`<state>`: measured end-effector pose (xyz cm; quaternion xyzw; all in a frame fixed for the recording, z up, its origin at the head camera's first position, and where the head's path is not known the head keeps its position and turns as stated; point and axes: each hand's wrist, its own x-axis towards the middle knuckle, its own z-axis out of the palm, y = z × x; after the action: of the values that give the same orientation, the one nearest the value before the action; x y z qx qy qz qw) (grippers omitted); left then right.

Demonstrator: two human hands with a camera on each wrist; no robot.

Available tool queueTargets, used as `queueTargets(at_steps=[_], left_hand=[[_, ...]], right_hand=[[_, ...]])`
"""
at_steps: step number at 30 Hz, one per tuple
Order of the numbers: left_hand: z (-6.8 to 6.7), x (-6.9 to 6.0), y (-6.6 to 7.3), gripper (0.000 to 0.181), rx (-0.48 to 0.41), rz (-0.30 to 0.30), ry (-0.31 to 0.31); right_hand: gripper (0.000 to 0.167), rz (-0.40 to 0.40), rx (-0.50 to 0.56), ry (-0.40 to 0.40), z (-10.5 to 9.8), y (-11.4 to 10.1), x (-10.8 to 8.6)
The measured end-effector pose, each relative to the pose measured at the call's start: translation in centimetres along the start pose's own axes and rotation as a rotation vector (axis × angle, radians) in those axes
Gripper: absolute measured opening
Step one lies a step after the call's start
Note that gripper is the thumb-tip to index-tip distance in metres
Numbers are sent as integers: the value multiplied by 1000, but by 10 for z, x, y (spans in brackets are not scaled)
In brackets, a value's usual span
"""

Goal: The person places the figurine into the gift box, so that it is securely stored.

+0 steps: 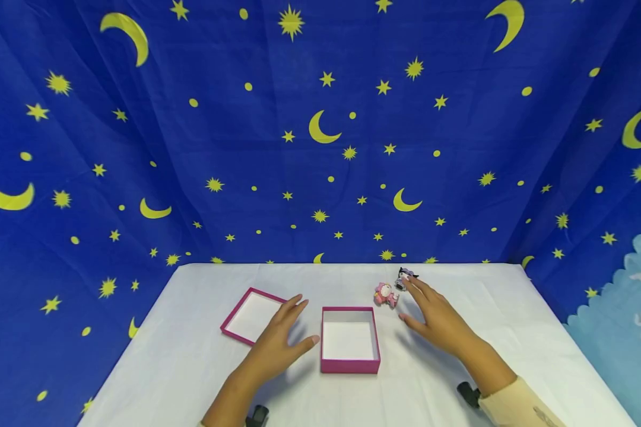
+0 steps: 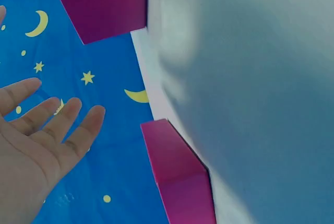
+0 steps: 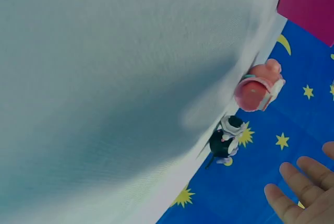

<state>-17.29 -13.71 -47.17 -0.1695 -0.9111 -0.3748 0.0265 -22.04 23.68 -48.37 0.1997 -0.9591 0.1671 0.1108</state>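
Note:
An open, empty magenta box (image 1: 349, 366) with a white inside stands on the white table. Left of it lies its shallow lid (image 1: 237, 314), white inside up. My left hand (image 1: 274, 351) hovers between lid and box, fingers spread, holding nothing; the left wrist view shows the same hand (image 2: 42, 140) palm visible. Behind the box, to the right, are a pink figurine (image 1: 386, 295) and a black-and-white one (image 1: 400, 281). My right hand (image 1: 442, 320) is nearest these, fingers extended, partly over the black-and-white figurine; whether it touches is unclear. In the right wrist view that hand (image 3: 308, 192) is apart from both figurines.
The white tabletop (image 1: 192, 367) reaches back to a blue curtain (image 1: 320, 160) with yellow moons and stars. At the far right hangs a light blue cloth (image 1: 625, 320) with white lettering.

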Motion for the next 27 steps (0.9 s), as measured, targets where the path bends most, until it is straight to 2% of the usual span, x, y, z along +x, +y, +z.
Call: queueTargets(at_steps=[4, 11, 19, 27], left_hand=[[1, 1, 2, 80, -29, -11, -27], [6, 1, 4, 85, -67, -9, -65], [12, 0, 4, 92, -31, -10, -117], [17, -1, 4, 97, -30, -25, -168]], right_hand=[[80, -8, 26, -7, 1, 1, 6], [74, 27, 145, -38, 4, 5, 11], [71, 77, 307, -104, 10, 14, 16], [74, 141, 398, -175, 16, 18, 24]])
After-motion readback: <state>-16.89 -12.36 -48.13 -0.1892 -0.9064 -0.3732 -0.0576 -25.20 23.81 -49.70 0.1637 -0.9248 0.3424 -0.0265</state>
